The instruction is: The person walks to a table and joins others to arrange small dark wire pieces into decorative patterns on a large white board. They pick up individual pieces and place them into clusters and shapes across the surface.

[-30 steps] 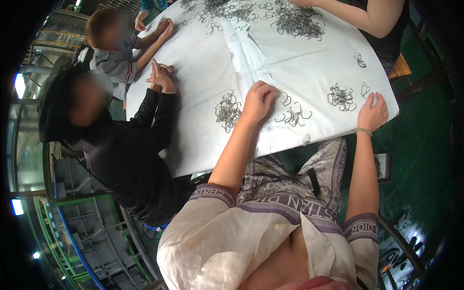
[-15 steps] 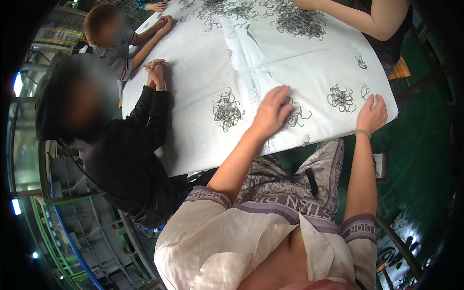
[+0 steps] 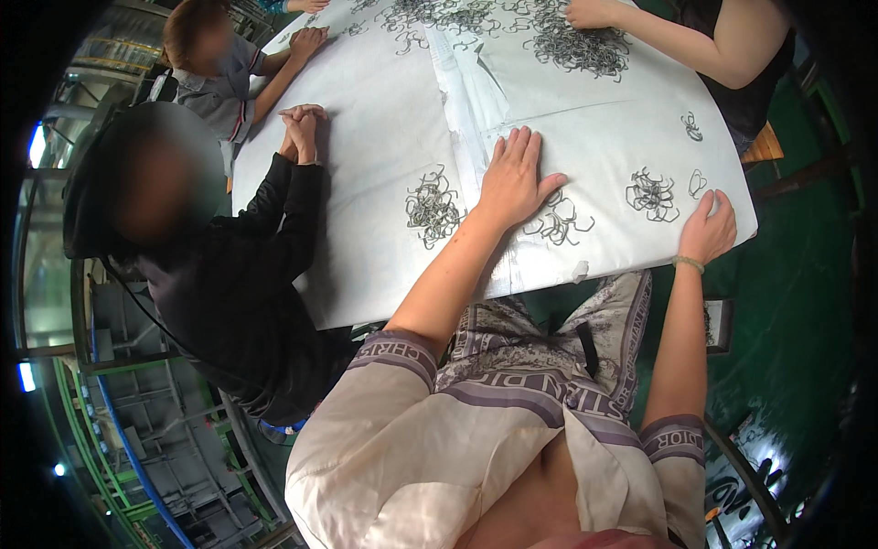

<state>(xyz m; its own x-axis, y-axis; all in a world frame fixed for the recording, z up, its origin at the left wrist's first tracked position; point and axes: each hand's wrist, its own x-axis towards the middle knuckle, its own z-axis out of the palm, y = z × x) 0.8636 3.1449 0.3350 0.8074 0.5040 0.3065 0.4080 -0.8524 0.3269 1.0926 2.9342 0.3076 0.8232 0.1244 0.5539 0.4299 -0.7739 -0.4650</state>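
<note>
My left hand (image 3: 515,178) lies flat on the white-covered table (image 3: 366,229), fingers stretched forward and thumb out to the side. Just right of its thumb is a small loose pile of curved metal wire hooks (image 3: 560,222). My right hand (image 3: 710,229) rests at the table's right edge with its fingers apart, holding nothing I can see. Right beyond its fingertips lie a few thin wire hooks (image 3: 697,183). Between my hands sits another hook pile (image 3: 652,194). A denser hook pile (image 3: 433,208) is left of my left forearm.
Larger hook heaps (image 3: 578,46) spread over the far side, where a person's hand (image 3: 590,13) touches them. A few hooks (image 3: 692,126) lie near the right edge. At left, a person in black (image 3: 247,247) has clasped hands on the table; another person (image 3: 215,91) sits beyond.
My left hand has slid forward off the small hook pile and flattened, uncovering more of its hooks. My right hand stays at the table edge.
</note>
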